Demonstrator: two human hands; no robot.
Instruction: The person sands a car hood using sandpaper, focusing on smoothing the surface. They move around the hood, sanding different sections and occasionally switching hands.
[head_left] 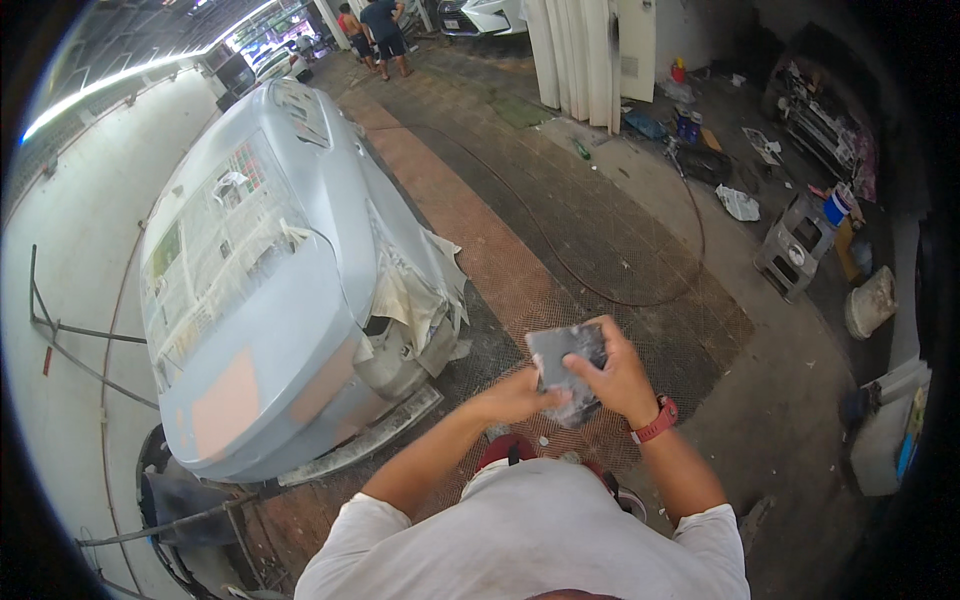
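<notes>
While standing on the metal grate floor [600,250] beside the car, holding a grey sheet [566,372] up in front of the chest with both hands. Right hand [620,378] gripping the sheet from its right side, grip clenched on it, thumb lying across the front and fingers curling over the top edge and behind. Left hand [520,396] coming in from the left and touching the sheet's lower left part, fingers pressing against it; hard to tell whether this grip is fully closing around the sheet or only resting on it. Sheet sitting between the two hands, mostly flat toward the camera, tilting a little, looking dusty and worn, its lower corner hanging just under the right palm. Red watch [655,421] wrapping the right wrist, just below the sheet. White shirt [530,530] filling the bottom of the view.

Left of the hands, and apart from them, a pale grey car [260,290] sitting with its windows covered in newspaper [215,240] and more paper bunching around its wheel area [415,285]. Peach patches [228,405] showing on the body near the closest corner. Black hose [560,260] curving across the floor beyond the hands. Blue tub [835,208] resting on a small grey stand [795,245] far to the right. Two people [372,32] standing far away at the top of the view, well apart from the hands.
</notes>
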